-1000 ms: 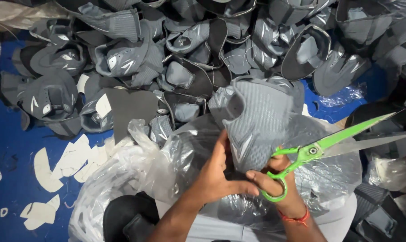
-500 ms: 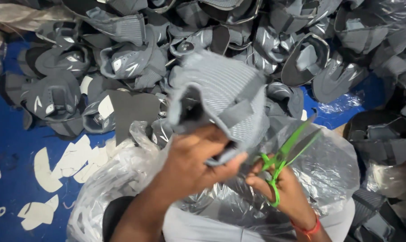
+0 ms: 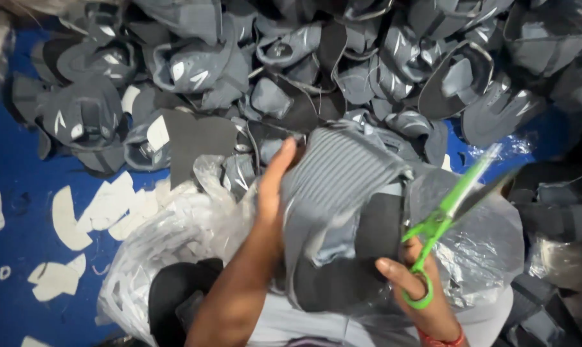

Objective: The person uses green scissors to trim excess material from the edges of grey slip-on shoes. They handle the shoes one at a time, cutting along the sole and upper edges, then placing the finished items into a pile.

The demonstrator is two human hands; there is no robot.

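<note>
Blue worktop [image 3: 15,193] lies under a heap of grey shoe uppers [image 3: 194,64] along its far edge, white offcuts [image 3: 105,209] toward its left edge; my left hand [image 3: 268,199] is closed on the grey ribbed upper [image 3: 342,173] over a clear plastic bag [image 3: 490,244]; my right hand [image 3: 416,289] has its fingers through the green scissors [image 3: 451,205], blades parted beside the upper.

Clear crinkled plastic bag [image 3: 169,244] sits low-left — stuffed with white scraps; a second clear, glossy plastic bag [image 3: 484,250] lies right, under the green scissors [image 3: 455,205].
</note>
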